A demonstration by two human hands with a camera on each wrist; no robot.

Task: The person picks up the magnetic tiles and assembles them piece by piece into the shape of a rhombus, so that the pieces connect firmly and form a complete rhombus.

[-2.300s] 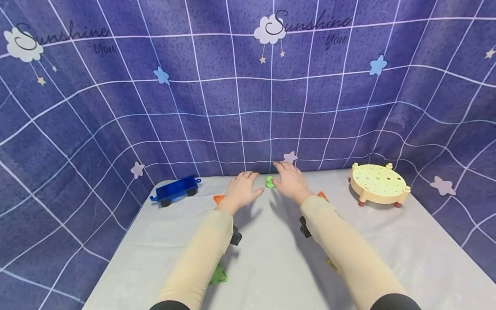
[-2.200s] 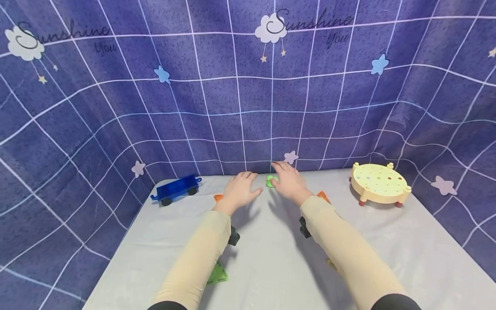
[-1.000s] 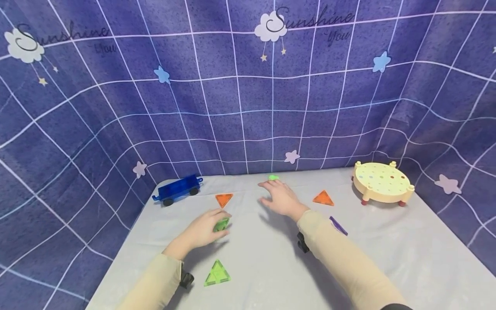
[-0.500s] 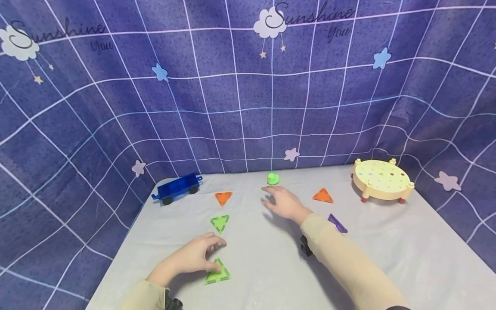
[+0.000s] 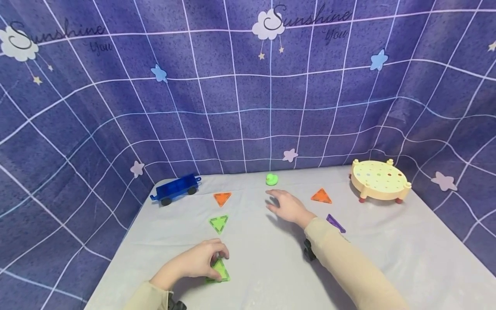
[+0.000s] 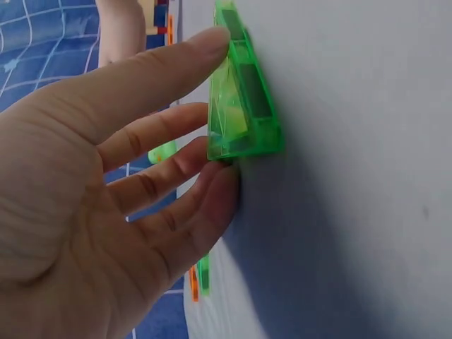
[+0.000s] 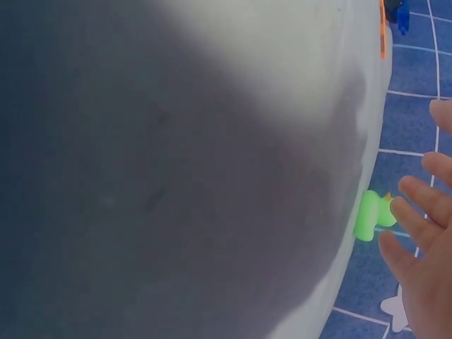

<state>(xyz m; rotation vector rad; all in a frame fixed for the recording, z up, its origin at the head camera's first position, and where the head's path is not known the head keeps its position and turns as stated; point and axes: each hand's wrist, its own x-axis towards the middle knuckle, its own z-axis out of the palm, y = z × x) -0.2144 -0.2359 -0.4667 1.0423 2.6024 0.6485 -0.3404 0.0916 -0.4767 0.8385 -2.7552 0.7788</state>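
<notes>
My left hand (image 5: 195, 260) bends over a translucent green triangular magnetic tile (image 5: 221, 270) at the front left of the table. In the left wrist view the thumb lies against one edge of this tile (image 6: 244, 106), with the fingertips at its other side, so it is pinched between them. Farther back, my right hand (image 5: 289, 207) hovers palm down over the table with its fingers spread and nothing in them. Just beyond its fingertips is a small bright green toy duck (image 5: 272, 179). A second green triangle tile (image 5: 219, 224) lies behind the left hand.
One orange triangle tile (image 5: 222, 198) lies at the left, another orange triangle tile (image 5: 321, 196) at the right. A narrow purple tile (image 5: 335, 223) is beside the right sleeve. A blue toy wagon (image 5: 176, 189) and a yellow pegged stand (image 5: 379, 180) occupy the back corners before the curtain (image 5: 248, 99).
My left hand has come from the table's back toward the front, past the rear green tile, and closed on the front one. My right hand has drawn back slightly from the duck.
</notes>
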